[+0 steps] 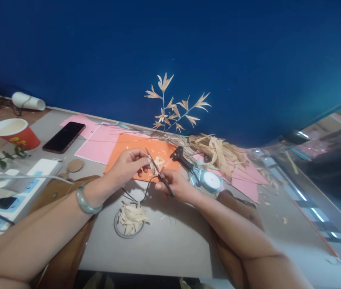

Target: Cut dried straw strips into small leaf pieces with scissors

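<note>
A craft worktable is taking shape around an orange sheet (141, 150), with pink paper (98, 146), dried husk strips (218, 154) and ribbon spool (211, 181) lying beside it.

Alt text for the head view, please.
The left hand pinches a pale straw piece over an orange sheet while the right hand holds a thin dark tool to it. A dish of straw bits sits below them.

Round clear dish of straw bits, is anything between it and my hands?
Only a thin black cord loops on the grey table between the round clear dish and the left hand, which pinches a pale straw strip, and the right hand, which grips black scissors. Nothing else visible.
</note>
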The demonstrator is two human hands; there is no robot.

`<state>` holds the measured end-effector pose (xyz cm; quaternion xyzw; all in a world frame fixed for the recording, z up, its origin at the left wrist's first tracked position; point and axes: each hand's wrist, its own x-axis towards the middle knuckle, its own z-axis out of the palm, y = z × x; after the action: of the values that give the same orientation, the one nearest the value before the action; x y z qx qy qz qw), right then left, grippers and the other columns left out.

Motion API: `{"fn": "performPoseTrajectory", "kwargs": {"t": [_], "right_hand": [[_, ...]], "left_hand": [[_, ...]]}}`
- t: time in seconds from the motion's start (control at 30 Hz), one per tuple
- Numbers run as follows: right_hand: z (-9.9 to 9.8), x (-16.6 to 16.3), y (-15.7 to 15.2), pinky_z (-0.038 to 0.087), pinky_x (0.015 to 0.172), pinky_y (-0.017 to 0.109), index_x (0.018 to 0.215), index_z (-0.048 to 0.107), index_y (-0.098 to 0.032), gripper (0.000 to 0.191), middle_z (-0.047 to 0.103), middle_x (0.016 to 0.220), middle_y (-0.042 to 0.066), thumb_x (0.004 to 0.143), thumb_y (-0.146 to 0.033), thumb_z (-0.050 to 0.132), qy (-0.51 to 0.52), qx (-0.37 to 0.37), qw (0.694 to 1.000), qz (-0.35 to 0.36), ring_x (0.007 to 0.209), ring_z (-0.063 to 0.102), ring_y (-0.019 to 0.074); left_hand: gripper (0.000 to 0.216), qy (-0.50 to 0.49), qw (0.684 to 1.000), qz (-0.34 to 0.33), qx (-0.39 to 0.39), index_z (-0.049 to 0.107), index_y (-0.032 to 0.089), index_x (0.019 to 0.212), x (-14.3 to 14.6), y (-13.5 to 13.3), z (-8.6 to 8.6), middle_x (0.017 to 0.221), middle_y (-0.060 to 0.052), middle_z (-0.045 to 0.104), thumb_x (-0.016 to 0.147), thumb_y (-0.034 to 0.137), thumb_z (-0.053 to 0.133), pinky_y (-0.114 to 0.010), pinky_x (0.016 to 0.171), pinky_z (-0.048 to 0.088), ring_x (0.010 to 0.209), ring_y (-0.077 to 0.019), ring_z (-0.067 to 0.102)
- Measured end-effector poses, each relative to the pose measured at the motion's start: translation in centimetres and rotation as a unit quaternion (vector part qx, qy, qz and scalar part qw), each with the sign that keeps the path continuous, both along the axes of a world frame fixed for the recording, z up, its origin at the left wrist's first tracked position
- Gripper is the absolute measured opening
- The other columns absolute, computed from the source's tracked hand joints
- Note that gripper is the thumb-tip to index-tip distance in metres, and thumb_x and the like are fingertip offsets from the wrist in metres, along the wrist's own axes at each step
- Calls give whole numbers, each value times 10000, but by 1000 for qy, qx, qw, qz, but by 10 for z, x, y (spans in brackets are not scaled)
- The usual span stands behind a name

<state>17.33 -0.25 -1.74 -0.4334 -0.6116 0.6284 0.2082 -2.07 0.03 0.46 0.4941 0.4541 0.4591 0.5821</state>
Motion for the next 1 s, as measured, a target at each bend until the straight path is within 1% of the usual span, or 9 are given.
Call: {"fn": "performPoseTrajectory", "kwargs": {"t": [0.17,0.4,0.47,0.57,0.67,0.77,0.87,1.0], "right_hand": [[0,0,0,299,387,199,617,397,-209,500,486,418,-87,620,-550,762,4,1,1000,2,367,427,75],[-6,2,2,269,380,197,622,399,-207,482,450,394,-96,650,-538,748,-7,11,1000,-5,343,409,73],[-5,1,3,276,398,200,642,403,-207,488,480,423,-83,654,-566,733,-6,25,1000,-17,370,418,76],[0,0,4,312,449,212,687,408,-205,518,539,508,-50,648,-631,700,-6,52,998,-22,451,451,90],[7,0,5,362,503,235,718,418,-204,551,552,587,-26,650,-703,643,-20,77,997,7,542,492,119],[12,1,4,387,539,249,733,430,-200,548,552,630,-11,679,-717,604,-31,90,995,33,597,513,136],[11,1,3,389,542,248,743,435,-198,547,541,632,-17,670,-706,625,-33,74,996,36,595,518,134],[6,1,2,379,500,237,738,431,-200,573,528,599,-38,603,-694,689,-32,32,999,21,529,507,116]], "left_hand": [[89,-2,1000,1,2,578,160,668,0,0,1,615,5,613,685,227,634,-193,484,414,540,-89,547],[134,-13,1000,2,-1,560,156,661,1,0,-1,617,3,623,694,250,649,-186,483,425,535,-83,558],[149,-28,1000,1,-9,555,154,692,1,0,-2,619,-2,636,708,269,648,-184,482,432,541,-89,580],[189,-64,997,17,-34,528,160,733,2,1,-1,600,-6,648,727,314,638,-184,456,434,531,-108,609],[207,-86,994,47,-43,500,168,760,2,2,1,593,-8,661,742,333,623,-187,449,449,528,-123,631],[190,-90,992,79,-38,479,177,782,1,3,3,589,-1,669,754,316,606,-192,460,471,531,-131,646],[178,-90,990,105,-35,459,186,791,1,5,3,582,8,670,757,297,593,-195,454,476,512,-129,641],[192,-88,989,113,-30,445,192,800,0,7,1,588,3,676,757,303,595,-200,450,482,511,-131,640]]}}
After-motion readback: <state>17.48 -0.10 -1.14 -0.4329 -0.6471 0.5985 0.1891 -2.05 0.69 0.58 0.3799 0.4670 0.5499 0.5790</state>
